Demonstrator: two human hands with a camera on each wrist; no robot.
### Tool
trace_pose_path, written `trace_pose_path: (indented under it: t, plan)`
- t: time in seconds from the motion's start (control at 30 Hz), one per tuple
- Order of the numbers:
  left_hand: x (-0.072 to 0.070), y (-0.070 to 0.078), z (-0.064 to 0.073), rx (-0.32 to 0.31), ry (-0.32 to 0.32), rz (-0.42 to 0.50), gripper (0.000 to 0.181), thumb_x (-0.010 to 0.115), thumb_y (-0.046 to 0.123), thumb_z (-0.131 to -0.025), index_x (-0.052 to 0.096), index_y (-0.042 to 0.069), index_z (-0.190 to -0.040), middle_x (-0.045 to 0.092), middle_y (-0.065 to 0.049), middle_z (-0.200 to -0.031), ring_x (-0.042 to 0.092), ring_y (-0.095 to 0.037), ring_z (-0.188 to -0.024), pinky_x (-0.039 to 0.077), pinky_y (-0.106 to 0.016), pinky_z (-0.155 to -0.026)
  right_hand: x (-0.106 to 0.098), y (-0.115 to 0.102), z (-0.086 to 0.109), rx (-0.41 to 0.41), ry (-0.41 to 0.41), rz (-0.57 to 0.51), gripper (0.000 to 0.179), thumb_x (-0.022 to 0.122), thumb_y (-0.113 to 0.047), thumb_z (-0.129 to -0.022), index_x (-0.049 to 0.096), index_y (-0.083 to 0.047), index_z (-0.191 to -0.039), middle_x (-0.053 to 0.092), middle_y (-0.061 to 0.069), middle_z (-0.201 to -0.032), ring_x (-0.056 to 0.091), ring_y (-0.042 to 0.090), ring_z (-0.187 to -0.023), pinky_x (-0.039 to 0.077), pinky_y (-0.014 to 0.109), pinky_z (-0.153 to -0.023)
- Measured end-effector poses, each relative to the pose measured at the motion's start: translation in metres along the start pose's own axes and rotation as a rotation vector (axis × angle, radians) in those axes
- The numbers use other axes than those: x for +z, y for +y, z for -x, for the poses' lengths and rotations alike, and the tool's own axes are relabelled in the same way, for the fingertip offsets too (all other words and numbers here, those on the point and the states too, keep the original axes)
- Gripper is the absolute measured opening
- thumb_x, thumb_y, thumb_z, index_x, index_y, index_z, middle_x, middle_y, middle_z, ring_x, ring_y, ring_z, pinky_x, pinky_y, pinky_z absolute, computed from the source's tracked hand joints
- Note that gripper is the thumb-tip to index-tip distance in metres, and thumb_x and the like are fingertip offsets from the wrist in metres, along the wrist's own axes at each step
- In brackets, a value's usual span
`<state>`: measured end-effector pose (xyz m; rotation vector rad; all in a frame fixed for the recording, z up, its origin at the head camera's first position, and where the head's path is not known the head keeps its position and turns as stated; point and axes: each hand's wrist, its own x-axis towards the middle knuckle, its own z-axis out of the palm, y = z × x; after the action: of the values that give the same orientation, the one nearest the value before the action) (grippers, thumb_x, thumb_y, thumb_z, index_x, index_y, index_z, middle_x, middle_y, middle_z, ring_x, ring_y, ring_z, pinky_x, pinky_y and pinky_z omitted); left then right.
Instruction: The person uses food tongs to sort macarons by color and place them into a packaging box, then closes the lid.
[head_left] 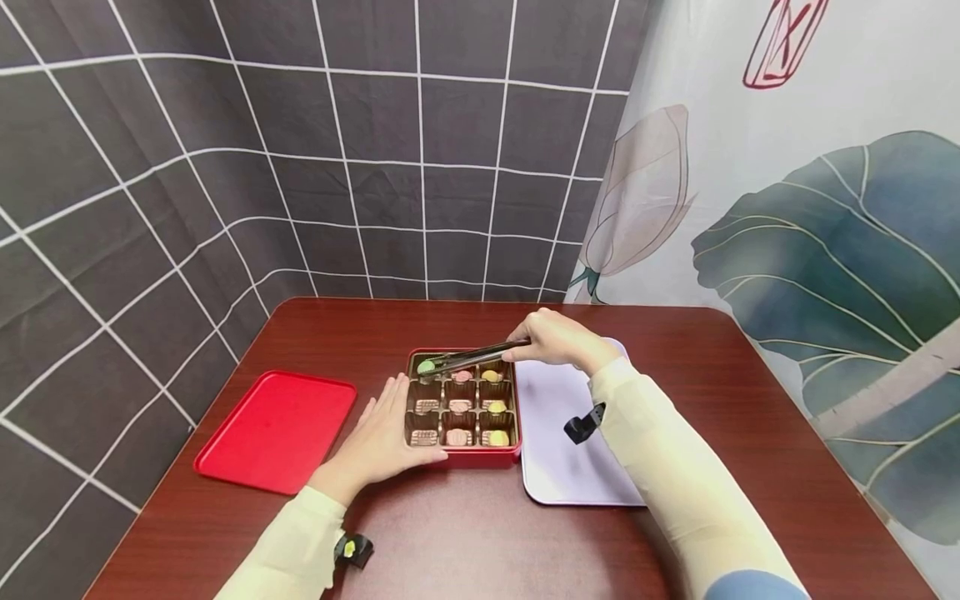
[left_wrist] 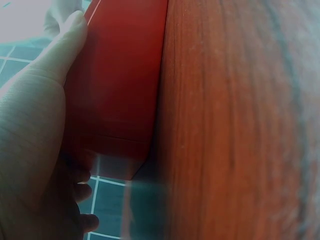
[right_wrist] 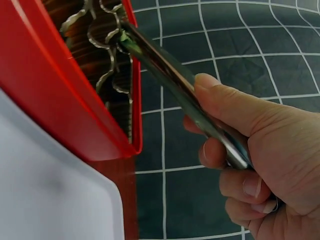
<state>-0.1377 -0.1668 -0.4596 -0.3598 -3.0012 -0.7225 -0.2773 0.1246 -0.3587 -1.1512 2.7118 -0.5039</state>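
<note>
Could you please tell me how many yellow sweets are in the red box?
3, all in the right-hand column of the box: a back sweet, a middle one and a front one. The tongs partly cover the back row, so another may be hidden.

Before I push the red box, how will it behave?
The red box will likely slide rather than tip: it sits low and broad. Straight-sided, it is probably fairly stiff. The yellow sweets inside might jostle, lying uncovered.

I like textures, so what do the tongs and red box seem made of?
Tongs: probably polished metal, given their streaky reflections. Red box: perhaps smooth plastic or painted tin, softly glossy along the rim; its even colour leaves both open.
</note>
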Motion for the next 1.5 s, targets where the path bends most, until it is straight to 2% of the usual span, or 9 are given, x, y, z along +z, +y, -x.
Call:
trace_pose_path:
  t: [0.23,0.4,0.6,1.03,1.5]
  plan:
    - [-0.002,0.001,0.0,-0.004,-0.007,0.0,0.137,0.056,0.089,-0.059,0.012,0.0,-0.153,0.013,-0.016,-0.159,0.008,-0.029,-0.146,0.018,-0.054,-0.113,-0.009,-0.007,-0.008,0.068,-0.065,0.005,0.02,0.072,-0.039,-0.085,0.078,-0.021,-0.093,0.068,-0.012,-0.076,0.056,0.009,-0.063,0.047,0.027,-0.056]
    - [-0.002,0.001,0.0,0.001,-0.005,0.005,0.136,0.057,0.089,-0.059,0.013,0.0,-0.153,0.014,-0.017,-0.159,0.009,-0.029,-0.146,0.018,-0.054,-0.113,-0.013,-0.011,-0.013,0.08,-0.095,0.014,0.018,0.072,-0.037,-0.086,0.078,-0.021,-0.093,0.07,-0.01,-0.078,0.059,0.009,-0.065,0.05,0.028,-0.06]
    - [-0.002,0.001,0.0,0.003,-0.004,0.001,0.136,0.057,0.088,-0.06,0.013,-0.001,-0.152,0.014,-0.017,-0.159,0.009,-0.029,-0.146,0.018,-0.054,-0.113,-0.016,-0.015,-0.015,0.082,-0.098,0.032,0.022,0.073,-0.038,-0.085,0.078,-0.02,-0.096,0.07,-0.01,-0.08,0.061,0.009,-0.067,0.051,0.028,-0.062]
    - [-0.001,0.001,0.001,-0.002,0.0,0.005,0.133,0.063,0.083,-0.062,0.013,0.0,-0.153,0.015,-0.017,-0.158,0.009,-0.029,-0.146,0.019,-0.054,-0.113,-0.017,-0.02,-0.016,0.094,-0.103,0.046,0.021,0.073,-0.039,-0.085,0.078,-0.02,-0.092,0.069,-0.008,-0.078,0.059,0.01,-0.064,0.05,0.028,-0.06]
    - [-0.001,0.001,0.001,0.002,0.006,0.002,0.134,0.061,0.085,-0.061,0.013,0.0,-0.153,0.015,-0.017,-0.158,0.01,-0.03,-0.146,0.019,-0.055,-0.113,-0.015,-0.019,-0.015,0.106,-0.096,0.047,0.023,0.073,-0.04,-0.085,0.078,-0.019,-0.093,0.068,-0.009,-0.078,0.059,0.011,-0.067,0.05,0.028,-0.061]
